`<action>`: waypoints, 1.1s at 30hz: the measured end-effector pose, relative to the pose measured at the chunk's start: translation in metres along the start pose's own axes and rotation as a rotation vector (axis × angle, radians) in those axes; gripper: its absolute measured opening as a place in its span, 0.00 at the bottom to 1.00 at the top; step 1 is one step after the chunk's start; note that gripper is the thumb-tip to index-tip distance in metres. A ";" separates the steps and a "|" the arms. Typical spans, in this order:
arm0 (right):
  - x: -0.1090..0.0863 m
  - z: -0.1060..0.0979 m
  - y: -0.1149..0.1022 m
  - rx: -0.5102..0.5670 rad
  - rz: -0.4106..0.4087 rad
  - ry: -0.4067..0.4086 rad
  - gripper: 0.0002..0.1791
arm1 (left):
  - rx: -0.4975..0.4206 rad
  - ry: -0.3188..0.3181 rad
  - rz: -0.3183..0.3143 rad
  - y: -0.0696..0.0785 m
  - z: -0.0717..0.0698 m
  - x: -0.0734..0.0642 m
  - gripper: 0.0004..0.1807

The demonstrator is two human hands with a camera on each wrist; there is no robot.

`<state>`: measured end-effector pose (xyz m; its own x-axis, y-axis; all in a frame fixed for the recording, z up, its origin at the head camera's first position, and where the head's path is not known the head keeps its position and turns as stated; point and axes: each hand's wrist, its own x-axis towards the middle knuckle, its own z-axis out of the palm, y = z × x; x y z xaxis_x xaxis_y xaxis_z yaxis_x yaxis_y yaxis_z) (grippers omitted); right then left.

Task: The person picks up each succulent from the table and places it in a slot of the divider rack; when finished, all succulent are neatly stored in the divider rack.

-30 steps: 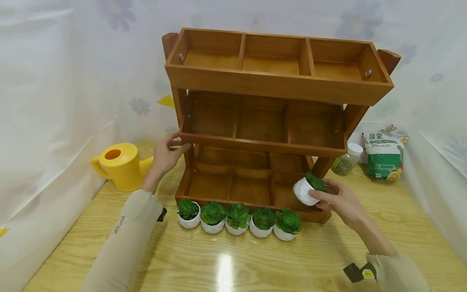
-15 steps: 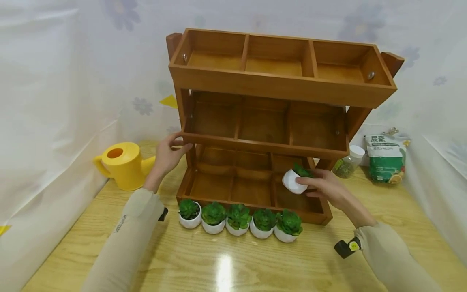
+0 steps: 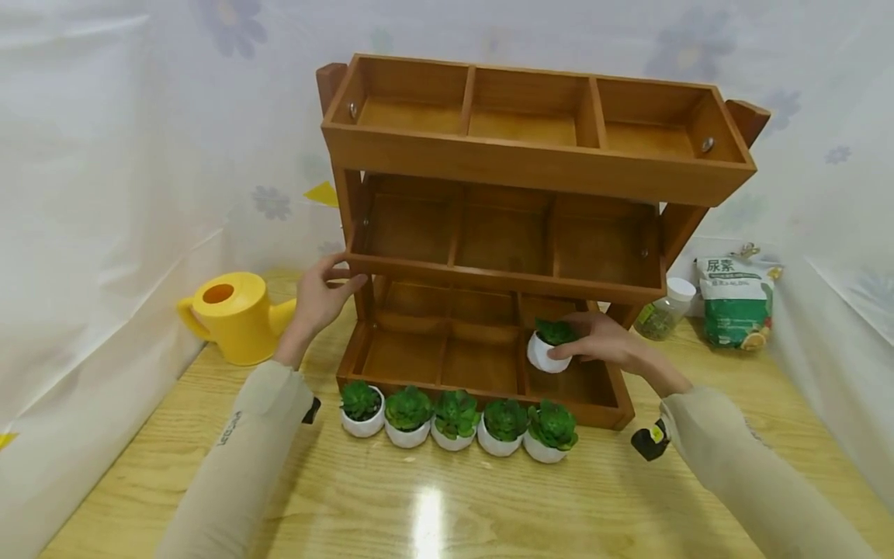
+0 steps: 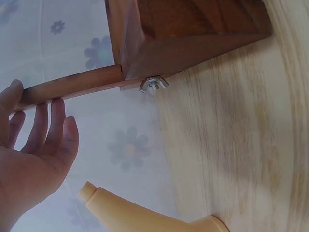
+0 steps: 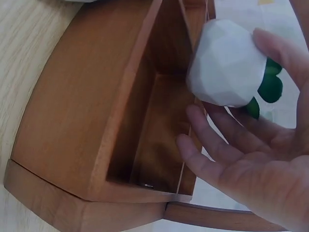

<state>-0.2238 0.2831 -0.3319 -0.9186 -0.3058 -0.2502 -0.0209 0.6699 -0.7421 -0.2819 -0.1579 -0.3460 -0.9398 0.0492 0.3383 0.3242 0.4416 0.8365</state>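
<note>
here, at four o'clock from mid-view, the right hand (image 3: 597,340) pinches a potted succulent (image 3: 546,355) at the lowest rack tier (image 3: 482,365); at nine, the left hand (image 3: 320,299) grips the rack post (image 3: 348,206). lowering it upright seems wise.

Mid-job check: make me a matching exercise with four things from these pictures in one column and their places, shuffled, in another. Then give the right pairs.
Things
1. yellow rounded watering can
2. row of five white pots with green succulents
3. lone white faceted pot with a green succulent
4. green-and-white printed bag

Places (head view)
A. held by the right hand at the bottom tier of the brown wooden three-tier rack
B. right of the rack, beside the clear white-lidded jar
C. on the pale wooden table, directly in front of the rack
D. left of the rack

Pairs: 1-D, 2-C, 3-A, 4-B
</note>
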 end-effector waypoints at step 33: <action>0.000 0.014 0.031 -0.307 -0.195 0.053 0.39 | -0.001 -0.005 -0.006 0.001 0.000 0.000 0.28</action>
<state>-0.2188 0.2944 -0.3643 -0.9047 -0.4176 -0.0842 -0.3073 0.7766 -0.5499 -0.2814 -0.1573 -0.3452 -0.9422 0.0510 0.3311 0.3187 0.4412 0.8389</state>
